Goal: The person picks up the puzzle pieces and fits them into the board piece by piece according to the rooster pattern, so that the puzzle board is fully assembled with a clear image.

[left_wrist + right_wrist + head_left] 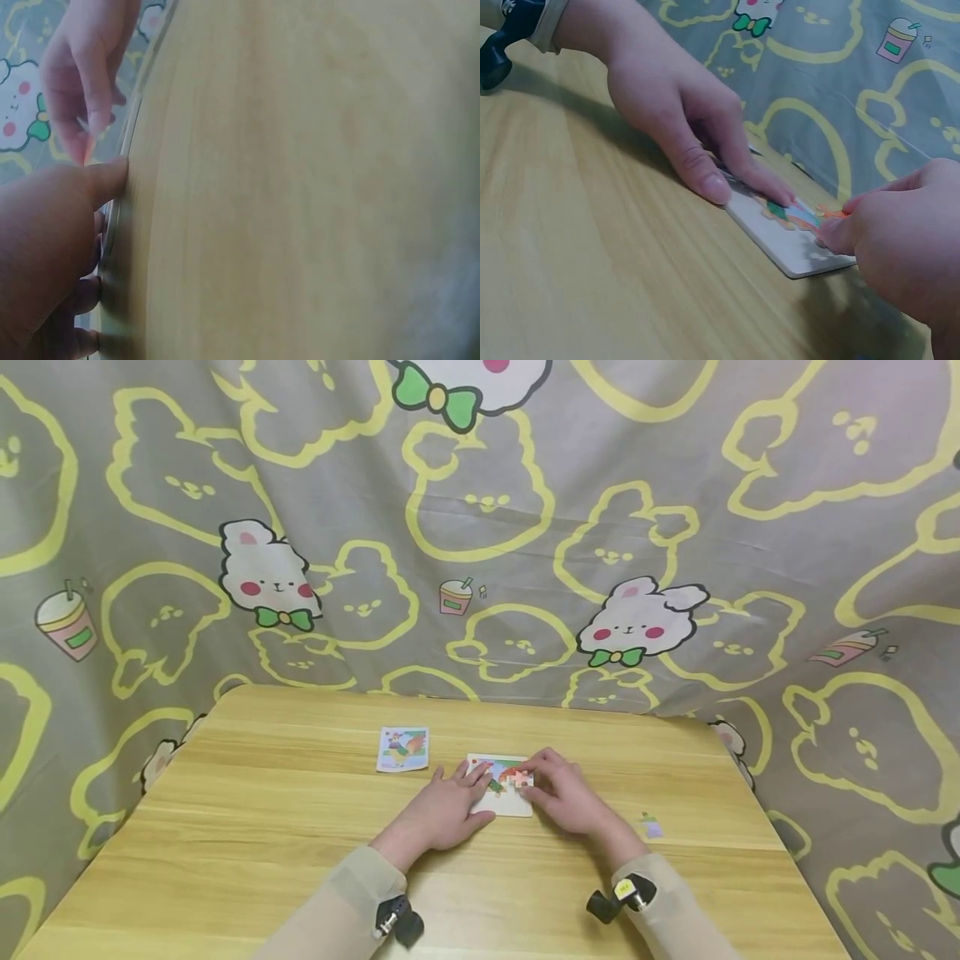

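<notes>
A white puzzle board (pixel 512 807) lies on the wooden table, its upper part covered with colourful joined pieces and its lower part bare white. My left hand (pixel 444 808) rests on the board's left side with fingers extended, thumb along the lower edge. Over the right side, my right hand (pixel 567 793) pinches an orange-pink puzzle piece (pixel 519 778) between thumb and fingers. In the right wrist view the piece is mostly hidden by the right hand (pixel 907 225), low over the board (pixel 780 244); whether it touches the board I cannot tell.
A loose puzzle piece (pixel 651 825), purple and green, lies on the table (pixel 300 860) to the right of my right hand. A square picture card (pixel 403 749) with a colourful animal lies behind and left of the board. A patterned curtain (pixel 510 585) hangs beyond the table's far edge.
</notes>
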Tool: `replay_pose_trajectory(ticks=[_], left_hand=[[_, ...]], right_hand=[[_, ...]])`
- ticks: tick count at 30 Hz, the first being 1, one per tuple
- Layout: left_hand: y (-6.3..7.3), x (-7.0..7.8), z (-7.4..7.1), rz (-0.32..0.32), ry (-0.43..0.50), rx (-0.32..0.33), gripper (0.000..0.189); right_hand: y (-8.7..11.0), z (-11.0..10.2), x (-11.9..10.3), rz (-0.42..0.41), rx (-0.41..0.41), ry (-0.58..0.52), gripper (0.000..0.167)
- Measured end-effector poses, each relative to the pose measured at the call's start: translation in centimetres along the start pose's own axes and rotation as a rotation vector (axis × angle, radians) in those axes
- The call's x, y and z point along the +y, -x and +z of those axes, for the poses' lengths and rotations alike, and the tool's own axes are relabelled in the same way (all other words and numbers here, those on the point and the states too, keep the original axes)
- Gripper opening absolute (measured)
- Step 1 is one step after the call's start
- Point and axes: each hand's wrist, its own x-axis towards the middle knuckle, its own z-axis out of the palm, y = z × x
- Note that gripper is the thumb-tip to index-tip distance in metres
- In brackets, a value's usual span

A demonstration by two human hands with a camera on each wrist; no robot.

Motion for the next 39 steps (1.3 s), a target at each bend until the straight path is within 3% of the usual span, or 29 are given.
replay_pose_trajectory(ticks=[7, 22, 31, 39], left_hand=[[0.0, 0.0, 0.1, -0.002, -0.010, -0.004, 0.068], [-0.1, 0.1, 0.2, -0.011, -0.036, -0.003, 0.069], [-0.8, 1.5, -0.4, -0.024, -0.219, -0.024, 0.068], [-1.2, 2.6, 0.0, -0.014, -0.170, -0.025, 0.064]], right_hand=[[-0.3, 0.7, -0.4, 0.032, -0.039, 0.026, 0.034], [-0.6, 1.4, -0.8, 0.021, -0.061, 0.143, 0.034], [-0.6, 1.7, -0.5, 0.003, -0.050, 0.177, 0.035], [-0.4, 1.5, -0.2, -0.005, -0.041, 0.198, 0.037]])
